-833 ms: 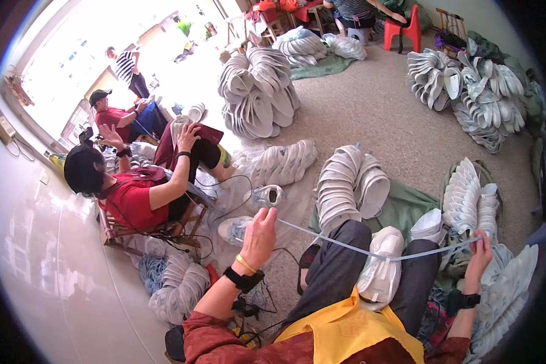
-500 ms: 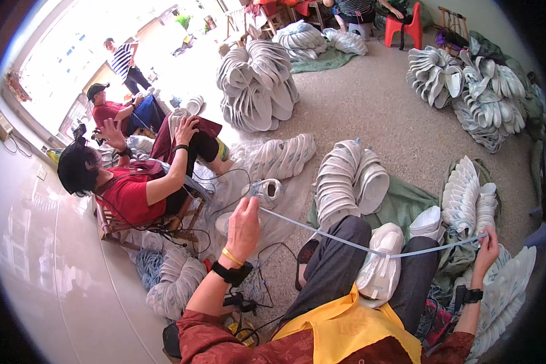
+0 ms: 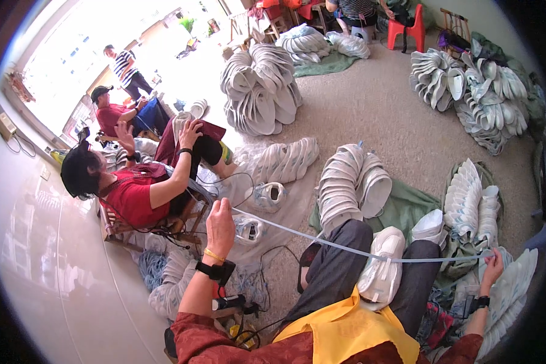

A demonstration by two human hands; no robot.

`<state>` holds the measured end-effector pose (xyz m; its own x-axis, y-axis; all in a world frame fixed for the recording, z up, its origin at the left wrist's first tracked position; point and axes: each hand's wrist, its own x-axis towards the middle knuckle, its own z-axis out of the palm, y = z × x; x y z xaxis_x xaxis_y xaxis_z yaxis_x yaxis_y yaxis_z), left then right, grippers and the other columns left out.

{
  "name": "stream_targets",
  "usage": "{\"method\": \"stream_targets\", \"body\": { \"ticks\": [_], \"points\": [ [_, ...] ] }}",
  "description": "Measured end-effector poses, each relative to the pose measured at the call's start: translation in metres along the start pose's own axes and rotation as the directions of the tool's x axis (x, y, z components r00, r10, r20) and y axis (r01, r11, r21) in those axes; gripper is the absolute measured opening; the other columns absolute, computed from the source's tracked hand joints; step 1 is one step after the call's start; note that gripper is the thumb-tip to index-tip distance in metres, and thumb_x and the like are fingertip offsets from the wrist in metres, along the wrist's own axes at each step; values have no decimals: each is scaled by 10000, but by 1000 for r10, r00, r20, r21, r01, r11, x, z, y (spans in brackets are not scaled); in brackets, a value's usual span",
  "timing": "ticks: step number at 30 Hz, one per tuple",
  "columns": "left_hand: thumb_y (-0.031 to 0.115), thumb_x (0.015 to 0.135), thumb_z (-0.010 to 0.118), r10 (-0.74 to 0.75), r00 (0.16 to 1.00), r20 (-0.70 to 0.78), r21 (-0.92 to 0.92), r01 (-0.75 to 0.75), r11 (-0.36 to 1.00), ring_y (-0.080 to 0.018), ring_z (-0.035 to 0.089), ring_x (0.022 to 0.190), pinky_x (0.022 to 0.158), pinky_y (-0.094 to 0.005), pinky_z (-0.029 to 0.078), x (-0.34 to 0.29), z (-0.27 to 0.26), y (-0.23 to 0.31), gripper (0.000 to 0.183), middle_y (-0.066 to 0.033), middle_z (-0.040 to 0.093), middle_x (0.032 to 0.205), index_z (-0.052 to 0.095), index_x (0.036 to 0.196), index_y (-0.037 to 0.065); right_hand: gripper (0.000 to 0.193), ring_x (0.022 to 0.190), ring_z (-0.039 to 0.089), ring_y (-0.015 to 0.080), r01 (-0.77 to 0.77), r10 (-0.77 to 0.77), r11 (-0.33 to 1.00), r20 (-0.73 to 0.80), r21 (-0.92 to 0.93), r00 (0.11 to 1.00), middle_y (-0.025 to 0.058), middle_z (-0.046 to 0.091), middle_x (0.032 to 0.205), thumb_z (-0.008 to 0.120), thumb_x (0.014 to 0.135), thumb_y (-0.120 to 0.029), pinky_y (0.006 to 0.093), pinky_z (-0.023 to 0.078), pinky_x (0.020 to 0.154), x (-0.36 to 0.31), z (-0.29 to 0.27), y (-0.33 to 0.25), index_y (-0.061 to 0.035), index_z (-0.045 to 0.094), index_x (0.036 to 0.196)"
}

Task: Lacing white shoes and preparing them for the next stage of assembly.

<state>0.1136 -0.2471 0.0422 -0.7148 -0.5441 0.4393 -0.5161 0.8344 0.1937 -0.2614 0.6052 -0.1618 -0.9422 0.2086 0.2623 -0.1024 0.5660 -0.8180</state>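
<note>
A white sneaker [image 3: 379,280] rests upright between my thighs, toe pointing away from me. Across its front runs a pale blue-grey flat shoelace [image 3: 321,241], which seems to pass through the shoe's lacing area. My left hand [image 3: 220,229], raised on the left, is closed on one end of the lace. Out to the right, my right hand [image 3: 495,264] pinches the other end. The lace stretches between both hands with a slight sag. Just right of my left hand, another white shoe [image 3: 249,230] lies on plastic sheeting [image 3: 267,239].
Bundled white shoe uppers [image 3: 340,185] stand beyond my knees, with more [image 3: 464,203] on the right. A person in red [image 3: 136,191] sits close on my left. Black cables [image 3: 258,303] trail below my left forearm. Taller stacks [image 3: 261,91] stand farther off.
My hands have drawn farther apart, the left one moving left and the right one moving right and slightly down. A longer span of lace shows between them. The sneaker stays between my legs.
</note>
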Motion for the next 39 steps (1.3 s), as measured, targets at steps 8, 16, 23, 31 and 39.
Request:
{"method": "stream_targets", "body": {
  "ticks": [8,16,23,31,39],
  "points": [
    [1,981,556,27,999,-38,-53,-29,998,-482,611,841,688,-528,496,7,-8,3,26,-235,591,925,538,1000,-4,330,942,674,137,-57,59,994,-18,95,998,79,684,1251,475,1064,13,259,600,780,33,-25,-5,-40,673,1324],
    [-50,929,558,-9,996,-91,-11,8,1000,-459,634,861,712,-520,518,23,-21,-24,90,-215,608,943,565,1011,-13,379,1150,680,244,-61,107,899,-83,434,991,148,665,1333,436,1113,-67,361,557,988,67,-81,42,-46,563,1470],
    [28,1008,526,-34,978,-203,134,63,989,-491,611,871,733,-553,476,40,-60,-75,51,-257,592,901,537,989,-17,356,1195,657,227,-37,42,992,-41,123,998,137,649,1354,461,1112,-77,349,560,995,64,-126,49,-7,566,1444],
    [34,1024,514,-38,976,-214,176,76,982,-491,626,879,744,-561,486,46,-71,-97,71,-272,617,902,535,1001,-30,313,1070,648,167,84,-78,993,85,-78,993,79,653,1315,516,1098,-114,288,580,883,59,-179,50,11,625,1363],
    [-13,966,548,-3,979,-202,139,32,990,-485,654,924,786,-540,508,71,-74,-86,87,-305,655,947,579,1027,-67,300,959,661,134,80,-57,963,95,-258,994,75,672,1286,522,1091,-99,276,578,831,85,-236,54,-19,636,1357]
  ]
}}
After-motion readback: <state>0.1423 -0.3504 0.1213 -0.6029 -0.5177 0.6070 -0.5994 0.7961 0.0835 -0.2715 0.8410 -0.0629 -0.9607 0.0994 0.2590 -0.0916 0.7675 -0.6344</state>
